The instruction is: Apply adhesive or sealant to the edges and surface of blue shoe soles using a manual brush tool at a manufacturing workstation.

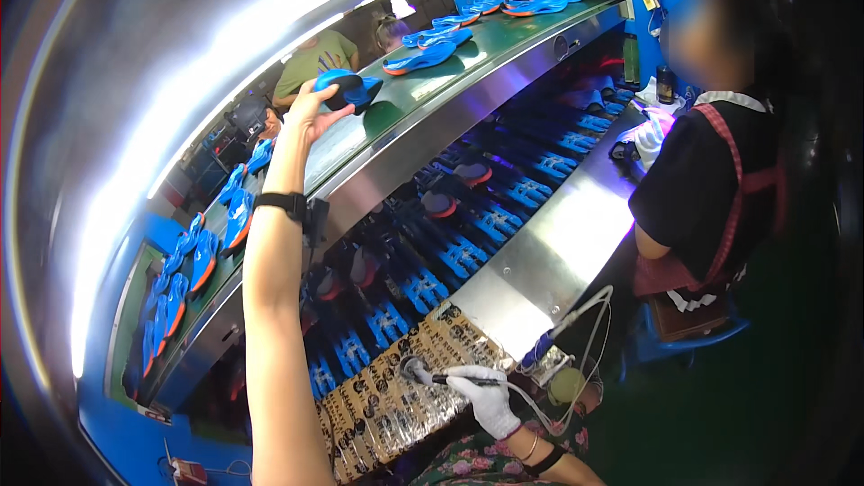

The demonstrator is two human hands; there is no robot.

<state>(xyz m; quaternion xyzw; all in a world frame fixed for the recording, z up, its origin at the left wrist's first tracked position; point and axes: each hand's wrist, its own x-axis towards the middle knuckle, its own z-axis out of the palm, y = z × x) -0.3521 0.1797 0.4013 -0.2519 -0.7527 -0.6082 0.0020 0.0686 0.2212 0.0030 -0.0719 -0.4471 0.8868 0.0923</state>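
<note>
Gripping a glossy blue shoe piece [346, 90], the bare left hand [310, 117] reaches past a silver metal edge [409, 148] over the gap between blue-and-orange shoe pieces [419, 59] on a green conveyor belt [504, 32], while, left of a seated co-worker [693, 180], the white-gloved right hand [486, 400] clasps a black-handled tool [445, 379].
</note>
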